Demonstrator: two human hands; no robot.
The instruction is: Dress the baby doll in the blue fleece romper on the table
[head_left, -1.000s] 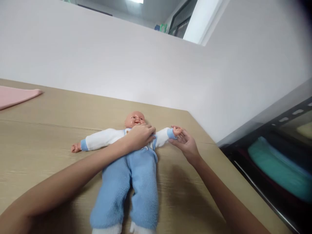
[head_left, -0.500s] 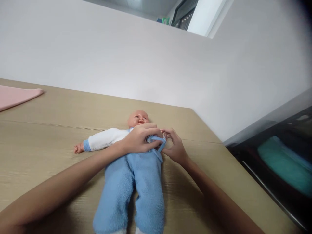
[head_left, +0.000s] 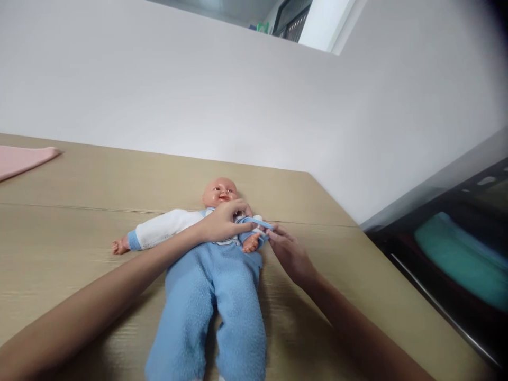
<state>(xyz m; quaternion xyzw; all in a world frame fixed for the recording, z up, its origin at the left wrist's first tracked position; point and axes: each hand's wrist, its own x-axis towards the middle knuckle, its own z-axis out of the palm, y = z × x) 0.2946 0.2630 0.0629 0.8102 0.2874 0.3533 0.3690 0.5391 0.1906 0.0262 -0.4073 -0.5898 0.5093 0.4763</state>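
Observation:
A baby doll (head_left: pixel 219 192) lies on its back on the table, its head towards the wall. It wears fuzzy blue trousers (head_left: pixel 210 296) and a top with a white sleeve (head_left: pixel 162 227) and blue cuffs. My left hand (head_left: pixel 226 219) rests across the doll's chest, fingers closed on one end of a narrow blue strap (head_left: pixel 259 221). At the strap's other end, my right hand (head_left: pixel 291 251) pinches it beside the doll's body. Between my hands the doll's small hand (head_left: pixel 251 243) pokes out below the strap. My left hand covers part of the chest.
The wooden table (head_left: pixel 95 169) has a pink cloth (head_left: pixel 27 160) at its far left. A white wall (head_left: pixel 178 95) stands behind it. Past the right edge, something teal (head_left: pixel 456 259) lies in a dark container.
My right hand has drawn slightly right and down, and the strap is stretched straighter. The doll's small hand has come into sight between my hands. The view has shifted a little.

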